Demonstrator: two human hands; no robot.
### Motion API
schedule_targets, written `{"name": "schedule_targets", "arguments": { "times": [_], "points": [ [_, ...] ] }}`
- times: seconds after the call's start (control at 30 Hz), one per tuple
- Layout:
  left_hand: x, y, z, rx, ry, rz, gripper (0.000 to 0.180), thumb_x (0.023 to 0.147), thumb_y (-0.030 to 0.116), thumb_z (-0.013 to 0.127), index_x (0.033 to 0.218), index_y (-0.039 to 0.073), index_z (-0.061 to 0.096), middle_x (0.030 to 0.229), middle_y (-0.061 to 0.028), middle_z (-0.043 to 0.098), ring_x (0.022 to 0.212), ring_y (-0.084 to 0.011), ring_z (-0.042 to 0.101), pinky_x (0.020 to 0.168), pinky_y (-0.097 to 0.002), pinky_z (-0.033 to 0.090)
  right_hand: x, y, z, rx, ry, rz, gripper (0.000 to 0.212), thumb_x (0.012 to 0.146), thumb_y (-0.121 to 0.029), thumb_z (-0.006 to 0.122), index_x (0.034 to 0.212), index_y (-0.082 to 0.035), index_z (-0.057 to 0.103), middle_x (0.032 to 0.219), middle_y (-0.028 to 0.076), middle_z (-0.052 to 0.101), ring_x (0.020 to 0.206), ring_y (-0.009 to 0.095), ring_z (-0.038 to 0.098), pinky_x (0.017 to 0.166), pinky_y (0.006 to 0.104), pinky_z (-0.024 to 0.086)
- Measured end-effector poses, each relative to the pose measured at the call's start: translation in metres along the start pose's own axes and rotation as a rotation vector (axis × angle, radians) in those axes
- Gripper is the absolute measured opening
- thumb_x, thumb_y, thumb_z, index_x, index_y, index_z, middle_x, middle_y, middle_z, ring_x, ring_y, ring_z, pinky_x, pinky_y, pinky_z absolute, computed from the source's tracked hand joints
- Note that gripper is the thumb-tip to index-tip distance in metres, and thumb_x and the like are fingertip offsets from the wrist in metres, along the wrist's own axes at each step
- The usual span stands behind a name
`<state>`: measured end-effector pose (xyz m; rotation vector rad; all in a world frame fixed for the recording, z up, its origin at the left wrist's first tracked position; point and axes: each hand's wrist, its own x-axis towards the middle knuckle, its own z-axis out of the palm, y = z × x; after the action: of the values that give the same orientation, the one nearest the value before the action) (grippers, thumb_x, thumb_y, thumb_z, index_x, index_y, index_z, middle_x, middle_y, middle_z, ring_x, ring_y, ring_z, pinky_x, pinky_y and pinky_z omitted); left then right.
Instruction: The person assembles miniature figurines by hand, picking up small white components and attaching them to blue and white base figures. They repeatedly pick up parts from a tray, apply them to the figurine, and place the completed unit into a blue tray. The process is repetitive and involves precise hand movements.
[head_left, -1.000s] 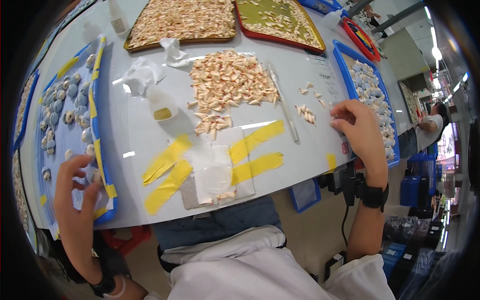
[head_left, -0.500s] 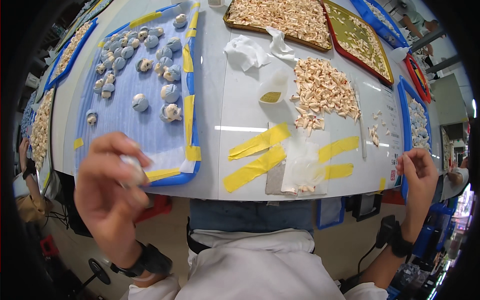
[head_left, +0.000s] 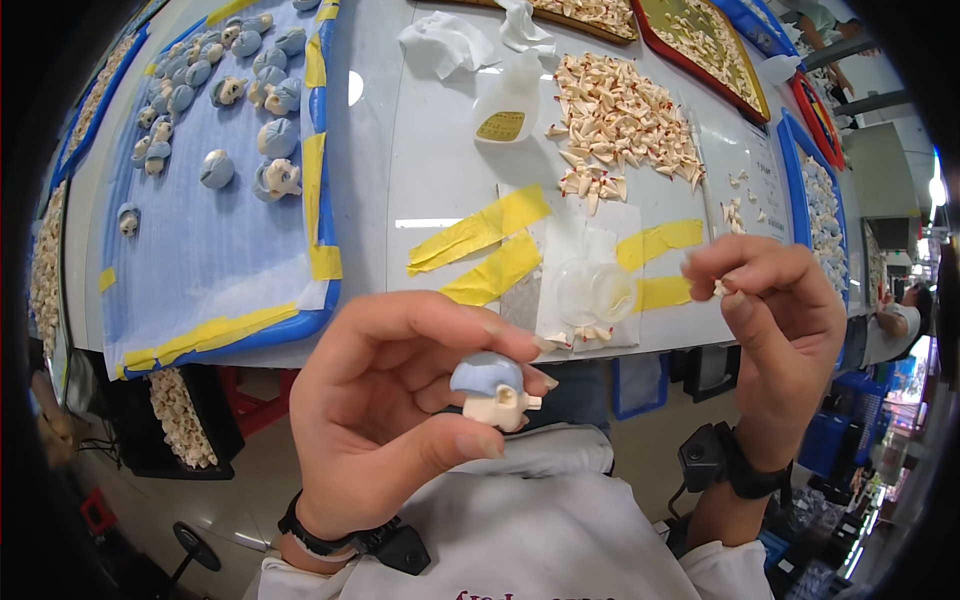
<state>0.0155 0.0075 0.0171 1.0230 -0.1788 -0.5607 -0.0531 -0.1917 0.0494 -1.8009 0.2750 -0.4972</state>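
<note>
My left hand (head_left: 365, 395) holds a small doll head (head_left: 488, 392) with a light blue cap and a cream face part, gripped between thumb and fingers at the table's front edge. Off to its right, my right hand (head_left: 785, 325) pinches a tiny cream piece (head_left: 719, 288) between thumb and fingertips. Between the two hands lies a clear round dish (head_left: 600, 292) on white paper, with several small pointed pieces at its near side. A heap of such cream pieces with reddish tips (head_left: 625, 125) spreads beyond it.
On the left, a blue-rimmed tray (head_left: 318, 205) carries several blue-capped heads (head_left: 217, 168). Yellow tape strips (head_left: 485, 230) flank the white paper. Farther back are a translucent bottle (head_left: 508, 100), crumpled white tissue (head_left: 445, 42) and a red-rimmed tray (head_left: 690, 62) of pieces.
My left hand has come from beside the tray toward the middle, turning the head into clear sight. My right hand has moved left and inward, and a tiny piece now shows in its fingers.
</note>
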Motion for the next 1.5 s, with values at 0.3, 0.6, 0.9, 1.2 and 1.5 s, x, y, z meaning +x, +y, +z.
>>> {"name": "schedule_targets", "arguments": {
  "times": [0.3,0.6,0.9,1.2,1.5],
  "points": [
    [0.001,-0.007,-0.001,-0.067,-0.020,-0.012,0.045,0.066,0.024,0.078,0.092,0.004,0.046,0.088,-0.0145,0.054,0.065,-0.0163,0.057,0.050,-0.0205,0.045,0.004,-0.005,-0.001,0.060,-0.099,0.089,0.019,0.071,-0.005,0.066,0.080,-0.001,0.050,0.071,0.009,0.054,0.063,0.014,0.052,0.059,0.0229,0.042],
    [0.009,-0.012,-0.031,0.232,-0.329,0.201,0.036,0.069,0.013,0.074,0.091,0.002,0.049,0.099,-0.0206,0.051,0.068,-0.0197,0.059,0.054,-0.0223,0.048,0.015,-0.009,0.006,-0.301,-0.118,-0.015,0.015,0.067,0.007,0.062,0.077,0.001,0.053,0.076,0.010,0.056,0.070,0.014,0.053,0.065,0.0219,0.041],
    [0.006,-0.013,-0.028,0.136,-0.352,0.120,0.040,0.068,0.011,0.074,0.099,-0.002,0.053,0.103,-0.0235,0.052,0.079,-0.0243,0.061,0.062,-0.0262,0.051,0.025,-0.014,0.021,-0.642,-0.290,-0.154,0.019,0.054,0.010,0.063,0.069,0.000,0.056,0.070,0.005,0.049,0.067,0.014,0.046,0.061,0.0241,0.035],
    [0.008,-0.018,-0.020,0.148,-0.344,0.162,0.045,0.065,0.014,0.076,0.099,-0.003,0.053,0.101,-0.0210,0.053,0.079,-0.0251,0.061,0.064,-0.0266,0.051,0.022,-0.018,0.017,-0.636,-0.324,-0.190,0.017,0.057,0.005,0.065,0.070,-0.001,0.056,0.072,0.006,0.048,0.066,0.014,0.045,0.060,0.0237,0.034],
    [0.003,-0.016,-0.008,0.179,-0.311,0.149,0.046,0.062,0.020,0.079,0.095,-0.002,0.055,0.095,-0.0183,0.054,0.086,-0.0214,0.055,0.070,-0.0284,0.046,-0.017,-0.015,0.023,-0.035,-0.391,-0.027,0.023,0.067,-0.009,0.074,0.076,-0.007,0.054,0.078,0.006,0.046,0.066,0.009,0.044,0.059,0.0186,0.035]
  ]
}}
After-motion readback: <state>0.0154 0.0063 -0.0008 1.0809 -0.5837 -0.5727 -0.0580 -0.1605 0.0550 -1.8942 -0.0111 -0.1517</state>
